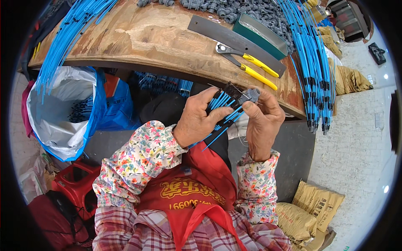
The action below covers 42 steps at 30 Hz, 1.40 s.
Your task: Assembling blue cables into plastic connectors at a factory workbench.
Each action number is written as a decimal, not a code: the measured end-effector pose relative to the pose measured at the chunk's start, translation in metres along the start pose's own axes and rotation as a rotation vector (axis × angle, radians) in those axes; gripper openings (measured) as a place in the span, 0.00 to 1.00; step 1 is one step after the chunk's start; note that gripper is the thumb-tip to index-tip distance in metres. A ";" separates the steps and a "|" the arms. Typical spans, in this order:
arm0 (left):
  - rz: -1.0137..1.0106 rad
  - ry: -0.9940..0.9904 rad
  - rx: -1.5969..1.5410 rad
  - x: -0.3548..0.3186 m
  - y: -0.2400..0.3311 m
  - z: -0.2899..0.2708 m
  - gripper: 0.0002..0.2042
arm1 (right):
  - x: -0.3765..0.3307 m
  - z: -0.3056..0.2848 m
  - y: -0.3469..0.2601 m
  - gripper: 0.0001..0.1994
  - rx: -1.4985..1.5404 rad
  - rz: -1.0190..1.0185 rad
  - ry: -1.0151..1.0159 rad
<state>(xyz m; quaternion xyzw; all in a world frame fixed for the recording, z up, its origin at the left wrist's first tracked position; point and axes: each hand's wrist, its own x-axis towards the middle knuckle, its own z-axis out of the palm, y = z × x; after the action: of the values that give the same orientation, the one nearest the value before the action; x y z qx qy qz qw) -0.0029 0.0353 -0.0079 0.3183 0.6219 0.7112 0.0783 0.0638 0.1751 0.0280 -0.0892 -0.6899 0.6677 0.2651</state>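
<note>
My left hand [195, 119] is closed around a bundle of thin blue tubes [221, 128] with black fittings at their upper ends. Between the thumb and fingers of my right hand [264, 121] is a grey plastic connector [251, 95], held against the upper right side of the bundle. Whether a tube sits inside the connector is hidden by my fingers. Both hands are just off the near edge of the wooden table [138, 35]. On the table beyond them lie yellow-handled shears [252, 70], closest to my right hand.
A grey strip [209, 30] and green tray [260, 37] lie behind the shears, near piled grey connectors [251, 8]. Blue tubes hang over the table's left [69, 42] and right [316, 79] ends. A lined blue bag [63, 104] and red stool [77, 184] stand left; sacks [318, 205] lie lower right.
</note>
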 end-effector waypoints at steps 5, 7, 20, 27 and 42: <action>0.176 0.030 0.104 0.001 -0.008 0.004 0.12 | 0.003 0.004 0.000 0.17 0.207 0.008 0.026; 0.207 0.013 0.095 0.004 -0.008 0.004 0.12 | 0.004 0.003 -0.002 0.17 0.251 0.000 0.014; 0.079 -0.331 -0.167 0.008 -0.003 -0.001 0.13 | 0.019 -0.021 0.009 0.20 0.397 -0.125 -0.318; 0.058 -0.226 -0.190 0.004 -0.005 0.002 0.13 | 0.018 -0.019 0.008 0.20 0.418 -0.034 -0.334; 0.027 -0.368 -0.178 0.014 0.005 -0.010 0.12 | 0.017 -0.022 -0.010 0.19 -0.012 -0.234 -0.316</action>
<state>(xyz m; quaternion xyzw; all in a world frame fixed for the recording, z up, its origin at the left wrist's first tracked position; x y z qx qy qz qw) -0.0182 0.0336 0.0016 0.4428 0.5274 0.6943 0.2091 0.0625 0.2010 0.0410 0.0960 -0.7325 0.6339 0.2289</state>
